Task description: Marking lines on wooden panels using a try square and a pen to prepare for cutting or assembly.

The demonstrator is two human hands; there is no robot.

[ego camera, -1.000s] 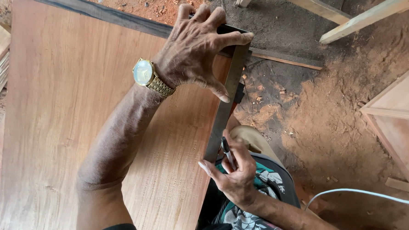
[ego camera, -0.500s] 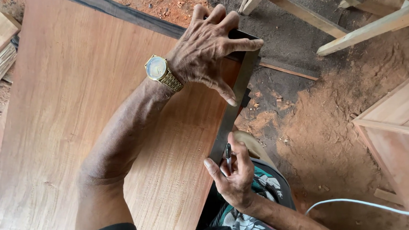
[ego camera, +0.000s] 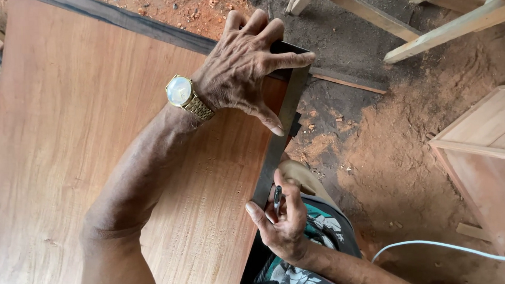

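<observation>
The left hand (ego camera: 243, 63), fingers spread, presses a dark metal try square (ego camera: 278, 141) flat at the right edge of the reddish-brown wooden board (ego camera: 93, 137), upper centre of frame. Lower centre, the right hand (ego camera: 281, 220) pinches a dark pen (ego camera: 277, 199) at the blade's near end.

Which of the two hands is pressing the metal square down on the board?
The left hand, with the gold wristwatch, lies spread over the metal square. The right hand holds a pen instead.
</observation>
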